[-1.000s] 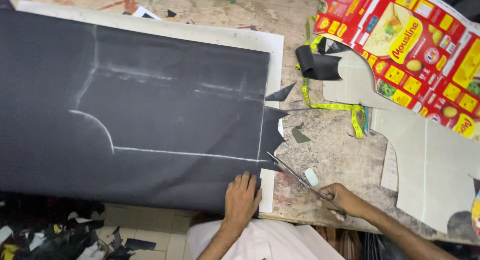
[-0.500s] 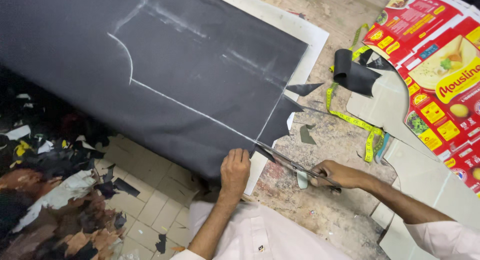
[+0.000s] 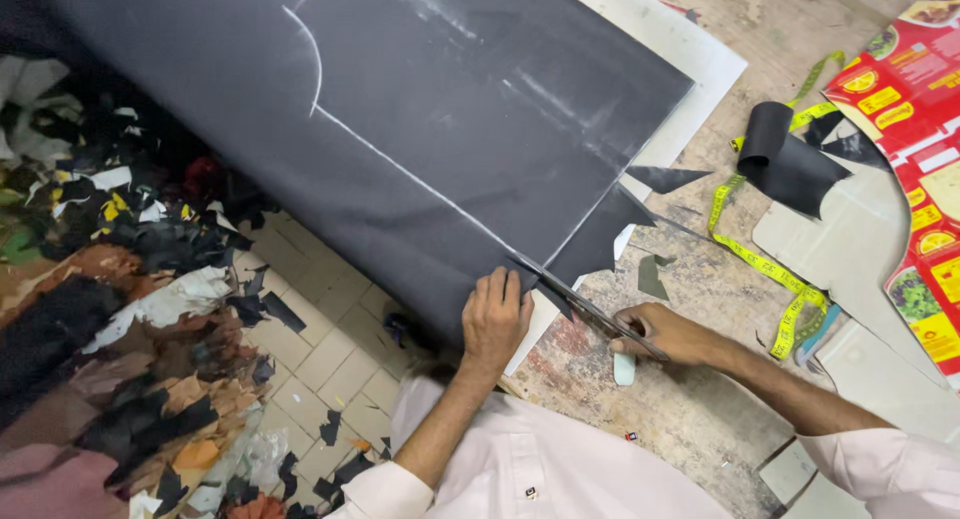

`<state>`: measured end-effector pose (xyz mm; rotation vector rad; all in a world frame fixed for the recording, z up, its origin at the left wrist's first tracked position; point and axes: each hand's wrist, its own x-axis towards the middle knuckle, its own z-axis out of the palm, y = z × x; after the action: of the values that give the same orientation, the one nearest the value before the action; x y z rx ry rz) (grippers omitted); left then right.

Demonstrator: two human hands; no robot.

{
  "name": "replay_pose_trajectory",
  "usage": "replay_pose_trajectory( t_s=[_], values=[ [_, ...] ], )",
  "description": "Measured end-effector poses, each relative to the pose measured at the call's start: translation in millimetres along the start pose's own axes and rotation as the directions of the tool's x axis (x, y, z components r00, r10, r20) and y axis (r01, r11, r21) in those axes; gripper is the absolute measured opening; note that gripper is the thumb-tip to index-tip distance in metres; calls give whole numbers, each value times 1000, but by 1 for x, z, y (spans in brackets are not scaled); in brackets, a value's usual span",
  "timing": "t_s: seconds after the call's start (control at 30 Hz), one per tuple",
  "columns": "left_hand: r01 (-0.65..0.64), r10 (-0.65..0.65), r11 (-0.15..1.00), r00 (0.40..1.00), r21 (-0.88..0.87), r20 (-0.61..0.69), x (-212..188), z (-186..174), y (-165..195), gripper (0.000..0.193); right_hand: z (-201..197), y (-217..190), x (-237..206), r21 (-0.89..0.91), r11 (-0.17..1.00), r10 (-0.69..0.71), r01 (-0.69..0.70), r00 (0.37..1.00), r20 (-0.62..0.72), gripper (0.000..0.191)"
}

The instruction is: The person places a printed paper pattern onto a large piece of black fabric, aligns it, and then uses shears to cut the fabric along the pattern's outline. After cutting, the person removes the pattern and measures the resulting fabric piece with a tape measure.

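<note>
Head view: left hand (image 3: 493, 319) presses flat, fingers spread, on black fabric (image 3: 420, 129) at the worktop (image 3: 700, 399) edge; right hand (image 3: 668, 336), grip closed around scissors (image 3: 585, 304), blades at the chalk line (image 3: 400, 169).

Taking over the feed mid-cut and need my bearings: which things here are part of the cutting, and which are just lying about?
In use:
- black fabric with white chalk line
- scissors, in the right hand, blades at the fabric's edge
- left hand pressing the fabric flat

Lying about:
- yellow tape measure
- rolled black offcut
- red printed cardboard
- pale chalk piece
- scraps on the floor
</note>
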<state>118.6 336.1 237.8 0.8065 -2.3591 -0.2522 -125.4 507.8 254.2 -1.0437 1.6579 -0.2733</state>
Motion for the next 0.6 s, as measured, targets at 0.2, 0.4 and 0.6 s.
replay_pose_trajectory(
  t_s=[0.2, 0.4, 0.6],
  values=[
    [-20, 21, 998, 1000, 60, -16, -1, 2, -3, 29, 1, -5, 1, 105, 994, -29, 30, 1000, -9, 42],
    [-61, 63, 995, 998, 84, -26, 1, 1, -10, 18, 6, -14, -9, 289, 955, 70, -70, 997, 11, 33],
    [22, -28, 992, 999, -128, -46, 4, -3, -21, 14, 0, -18, -2, 217, 975, 42, -53, 997, 57, 48]
  ],
)
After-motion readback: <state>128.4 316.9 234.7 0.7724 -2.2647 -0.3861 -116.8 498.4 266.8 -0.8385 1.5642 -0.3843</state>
